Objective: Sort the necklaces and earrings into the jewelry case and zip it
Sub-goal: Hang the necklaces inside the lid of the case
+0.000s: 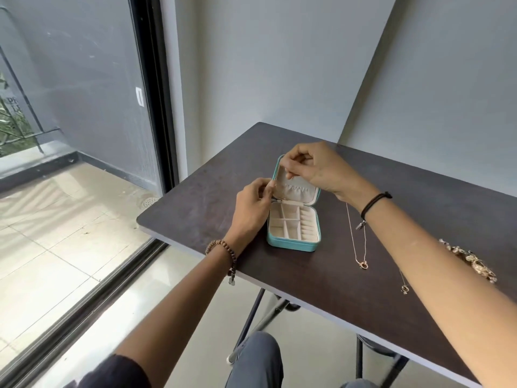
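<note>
A small teal jewelry case (291, 243) lies open on the dark table (349, 281), its cream compartments bare and its lid upright. My left hand (251, 208) pinches a thin chain at the lid's left edge. My right hand (310, 166) pinches the same fine necklace (275, 184) at the lid's top corner, close to the left hand. A rose-gold necklace (363, 264) with a ring pendant lies right of the case. Another pendant (404, 288) shows below my right forearm, its chain partly hidden.
A cluster of gold jewelry (472, 261) lies at the right, partly behind my right forearm. The table's near edge runs diagonally; folding legs (257, 317) and my knee show below it. A glass sliding door (84, 135) stands to the left.
</note>
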Tool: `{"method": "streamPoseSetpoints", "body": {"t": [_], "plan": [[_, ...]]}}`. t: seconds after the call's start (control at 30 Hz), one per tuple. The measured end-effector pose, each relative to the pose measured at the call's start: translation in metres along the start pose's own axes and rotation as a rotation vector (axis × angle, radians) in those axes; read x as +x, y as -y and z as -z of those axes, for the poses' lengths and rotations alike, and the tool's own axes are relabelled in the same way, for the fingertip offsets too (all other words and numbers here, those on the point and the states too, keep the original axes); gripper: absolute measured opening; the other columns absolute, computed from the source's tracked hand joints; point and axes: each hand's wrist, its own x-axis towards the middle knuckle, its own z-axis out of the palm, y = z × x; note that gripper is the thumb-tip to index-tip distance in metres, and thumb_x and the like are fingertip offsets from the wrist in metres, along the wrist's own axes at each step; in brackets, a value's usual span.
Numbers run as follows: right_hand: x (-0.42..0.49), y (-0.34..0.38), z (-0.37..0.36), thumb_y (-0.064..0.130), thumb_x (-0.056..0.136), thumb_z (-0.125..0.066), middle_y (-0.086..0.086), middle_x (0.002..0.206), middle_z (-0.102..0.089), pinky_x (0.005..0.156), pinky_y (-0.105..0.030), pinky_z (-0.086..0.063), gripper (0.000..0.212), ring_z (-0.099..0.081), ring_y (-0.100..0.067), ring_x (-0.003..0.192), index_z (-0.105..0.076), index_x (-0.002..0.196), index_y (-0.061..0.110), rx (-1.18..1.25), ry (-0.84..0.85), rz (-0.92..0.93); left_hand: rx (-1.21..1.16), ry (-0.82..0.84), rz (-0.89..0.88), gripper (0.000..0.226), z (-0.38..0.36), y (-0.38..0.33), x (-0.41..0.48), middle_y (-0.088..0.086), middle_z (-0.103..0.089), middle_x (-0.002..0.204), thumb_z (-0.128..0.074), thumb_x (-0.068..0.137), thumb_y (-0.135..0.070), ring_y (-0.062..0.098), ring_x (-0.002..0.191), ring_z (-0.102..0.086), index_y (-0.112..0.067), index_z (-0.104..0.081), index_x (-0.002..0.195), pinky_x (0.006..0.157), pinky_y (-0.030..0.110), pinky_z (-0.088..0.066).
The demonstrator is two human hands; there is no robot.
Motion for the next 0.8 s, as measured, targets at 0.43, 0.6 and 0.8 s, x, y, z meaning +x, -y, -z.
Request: {"method": "streamPoseSetpoints", "body": {"t": [0.43,0.6,0.8], "plan": [[-0.005,-0.025,-0.012,0.033,0.091,-0.07,0.001,0.095,-0.061,0.059,-0.029,-0.046,0.016,-0.059,-0.019,0.082,-0.075,0.093,0.018,-0.706,-0.324,0.366,-0.039,0.0,0.012,0.022,0.0,0.004,0.002,-0.01,-0.071,0.088,-0.054,0.105,-0.025,-0.016,0.074,-0.06,-0.011,-0.071,0.106,0.068,0.003,-0.043],[0.001,-0.034,-0.017,0.029,0.09,-0.072,-0.003,0.09,-0.055,0.056,-0.031,-0.047,0.013,-0.054,-0.022,0.078,-0.074,0.087,0.016,-0.798,-0.481,0.443,-0.049,0.004,0.023,0.02,0.0,0.003,0.001,-0.011,-0.069,0.087,-0.054,0.104,-0.025,-0.01,0.077,-0.061,-0.014,-0.07,0.107,0.07,0.007,-0.048],[0.005,-0.042,-0.024,0.024,0.089,-0.071,-0.003,0.085,-0.054,0.062,-0.04,-0.045,0.005,-0.051,-0.024,0.074,-0.073,0.086,0.02,-0.877,-0.59,0.513,-0.041,-0.002,0.027,0.02,-0.001,0.006,0.002,-0.01,-0.07,0.089,-0.053,0.104,-0.024,0.004,0.082,-0.063,-0.014,-0.07,0.107,0.071,0.016,-0.048]]}}
